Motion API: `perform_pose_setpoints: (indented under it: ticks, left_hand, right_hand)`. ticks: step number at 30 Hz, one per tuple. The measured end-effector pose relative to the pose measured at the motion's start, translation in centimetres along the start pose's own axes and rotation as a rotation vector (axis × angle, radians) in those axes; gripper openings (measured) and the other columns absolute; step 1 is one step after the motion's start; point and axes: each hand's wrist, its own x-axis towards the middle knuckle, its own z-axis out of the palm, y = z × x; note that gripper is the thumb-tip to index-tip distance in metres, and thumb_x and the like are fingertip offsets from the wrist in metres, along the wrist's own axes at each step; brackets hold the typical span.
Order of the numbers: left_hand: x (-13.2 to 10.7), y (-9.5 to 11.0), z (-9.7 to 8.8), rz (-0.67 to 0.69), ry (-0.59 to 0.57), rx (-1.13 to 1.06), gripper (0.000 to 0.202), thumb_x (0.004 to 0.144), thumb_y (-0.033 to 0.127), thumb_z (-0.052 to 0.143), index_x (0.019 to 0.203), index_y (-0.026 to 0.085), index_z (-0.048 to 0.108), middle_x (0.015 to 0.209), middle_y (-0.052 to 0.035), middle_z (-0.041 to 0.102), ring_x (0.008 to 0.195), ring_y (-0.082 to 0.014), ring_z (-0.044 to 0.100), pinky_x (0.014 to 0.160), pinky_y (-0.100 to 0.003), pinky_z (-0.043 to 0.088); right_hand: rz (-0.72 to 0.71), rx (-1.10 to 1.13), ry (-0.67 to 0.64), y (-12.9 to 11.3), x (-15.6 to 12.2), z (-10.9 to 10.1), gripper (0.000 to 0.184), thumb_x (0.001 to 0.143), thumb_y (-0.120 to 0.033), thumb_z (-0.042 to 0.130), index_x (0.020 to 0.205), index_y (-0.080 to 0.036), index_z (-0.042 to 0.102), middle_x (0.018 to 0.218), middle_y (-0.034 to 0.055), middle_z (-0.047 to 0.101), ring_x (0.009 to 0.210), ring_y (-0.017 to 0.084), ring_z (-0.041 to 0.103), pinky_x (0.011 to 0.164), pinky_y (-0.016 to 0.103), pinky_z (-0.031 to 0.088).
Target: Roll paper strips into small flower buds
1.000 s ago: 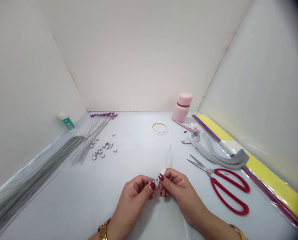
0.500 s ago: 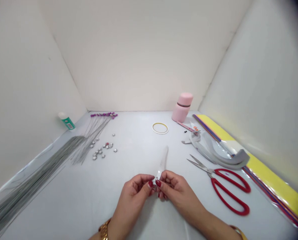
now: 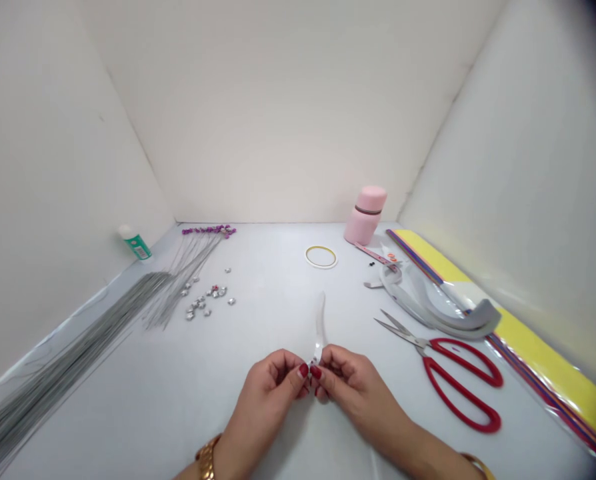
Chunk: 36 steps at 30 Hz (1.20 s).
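between pale walls, a white tabletop beneath both hands

Wires lie left of the strip; scissors right; ring behind.

Left-hand fingers and right-hand fingers pinch a pale strip, red-handled scissors lying open to the right.

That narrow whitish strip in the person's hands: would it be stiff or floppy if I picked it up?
The narrow whitish strip is probably bendable, as its free end curves gently. It looks slim and thin, so it's likely very light. Its sheen near the right hand suggests it may be slightly slippery.
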Motion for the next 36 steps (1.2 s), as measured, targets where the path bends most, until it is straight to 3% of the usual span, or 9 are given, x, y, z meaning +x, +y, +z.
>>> perform_pose_setpoints:
  ticks: [9, 21, 29, 33, 36]
  left_hand:
    - [-0.09, -0.04, 0.07, 0.039, -0.086, 0.017, 0.019, 0.08, 0.025, 0.05, 0.066, 0.014, 0.056, 0.063, -0.0016, 0.059, 0.063, -0.0135, 0.052, 0.061, -0.023, 0.04]
    - [-0.74, 0.05, 0.32, 0.15, -0.065, 0.337, 0.016, 0.077, 0.011, 0.046, 0.066, 0.016, 0.056, 0.065, -0.0009, 0.061, 0.06, -0.0124, 0.052, 0.057, -0.019, 0.04]
    - [-0.71, -0.05, 0.51, 0.22, -0.07, 0.454, 0.015, 0.075, 0.009, 0.046, 0.066, 0.016, 0.056, 0.062, 0.0, 0.058, 0.057, -0.0116, 0.051, 0.055, -0.018, 0.039]
    - [-0.72, -0.29, 0.52, 0.254, -0.102, 0.47, 0.016, 0.075, 0.008, 0.045, 0.067, 0.016, 0.057, 0.066, -0.0008, 0.06, 0.06, -0.0122, 0.053, 0.057, -0.019, 0.04]
    - [-0.77, -0.4, 0.63, 0.259, -0.061, 0.449, 0.017, 0.078, 0.01, 0.045, 0.069, 0.017, 0.057, 0.067, -0.0007, 0.062, 0.061, -0.012, 0.055, 0.059, -0.019, 0.041]
  right_hand:
    - [0.113, 0.221, -0.001, -0.16, 0.29, -0.01, 0.024, 0.078, -0.038, 0.056, 0.072, -0.014, 0.054, 0.058, -0.0022, 0.056, 0.05, 0.008, 0.05, 0.05, 0.02, 0.036]
    - [0.128, 0.196, 0.055, -0.55, 0.17, 0.13, 0.018, 0.077, -0.028, 0.057, 0.066, -0.013, 0.053, 0.051, -0.0037, 0.052, 0.049, 0.007, 0.044, 0.051, 0.02, 0.033]
    - [0.099, 0.112, 0.016, -0.09, 0.2, -0.2, 0.025, 0.079, -0.034, 0.056, 0.064, -0.014, 0.051, 0.049, -0.0065, 0.042, 0.047, 0.006, 0.035, 0.048, 0.019, 0.028]
    - [0.103, 0.14, -0.006, -0.12, 0.13, -0.05, 0.026, 0.078, -0.036, 0.056, 0.066, -0.014, 0.051, 0.051, -0.0061, 0.043, 0.049, 0.007, 0.037, 0.049, 0.019, 0.029]
    - [0.092, 0.139, -0.012, -0.21, 0.19, -0.02, 0.028, 0.08, -0.039, 0.053, 0.068, -0.014, 0.051, 0.051, -0.0052, 0.045, 0.048, 0.007, 0.039, 0.049, 0.02, 0.031]
